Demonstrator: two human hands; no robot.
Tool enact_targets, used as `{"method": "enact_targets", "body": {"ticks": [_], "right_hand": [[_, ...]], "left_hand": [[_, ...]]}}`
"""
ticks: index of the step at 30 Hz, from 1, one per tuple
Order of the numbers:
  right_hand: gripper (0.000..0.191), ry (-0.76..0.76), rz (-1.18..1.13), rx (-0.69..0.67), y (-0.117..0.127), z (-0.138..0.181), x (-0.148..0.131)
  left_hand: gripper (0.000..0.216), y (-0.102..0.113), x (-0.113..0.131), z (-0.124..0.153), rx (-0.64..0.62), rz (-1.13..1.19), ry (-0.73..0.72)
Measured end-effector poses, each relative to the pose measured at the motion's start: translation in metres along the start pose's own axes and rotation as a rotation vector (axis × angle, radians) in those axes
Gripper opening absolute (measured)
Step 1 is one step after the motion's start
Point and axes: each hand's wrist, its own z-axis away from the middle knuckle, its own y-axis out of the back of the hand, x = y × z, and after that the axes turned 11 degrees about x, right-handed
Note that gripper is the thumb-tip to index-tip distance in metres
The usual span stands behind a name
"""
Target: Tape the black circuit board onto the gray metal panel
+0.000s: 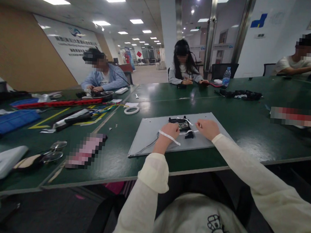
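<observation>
A grey flat panel (154, 132) lies on the green table in front of me, with a small black circuit module (182, 124) near its middle. My left hand (169, 131) rests closed on the panel just left of the module, with a white strip of tape (169, 137) lying across its wrist. My right hand (207, 129) is curled just right of the module, its fingers pinched on a white strip end (198, 125). A small black part (189, 135) sits between my hands.
A tape roll (131, 110) lies left of the panel. Tools, cables and a red bar (59, 103) crowd the left table. Three other people sit at the far side. A water bottle (226, 77) and black items (240, 94) are beyond the panel.
</observation>
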Motion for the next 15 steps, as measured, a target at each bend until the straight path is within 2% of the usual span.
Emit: {"method": "enact_targets", "body": {"ticks": [5, 8, 12, 15], "right_hand": [[0.037, 0.202, -0.369, 0.044, 0.009, 0.014, -0.032], [0.04, 0.139, -0.653, -0.007, 0.013, 0.019, -0.044], [0.044, -0.016, -0.935, -0.209, 0.011, 0.021, -0.048], [0.044, -0.028, -1.046, -0.375, 0.008, 0.021, -0.047]], "left_hand": [[0.034, 0.006, -0.002, -0.002, 0.152, 0.001, 0.156], [0.033, 0.005, -0.003, -0.002, 0.176, 0.029, 0.194], [0.03, 0.004, -0.002, -0.003, 0.183, 0.047, 0.217], [0.031, 0.004, -0.002, -0.002, 0.186, 0.046, 0.212]]}}
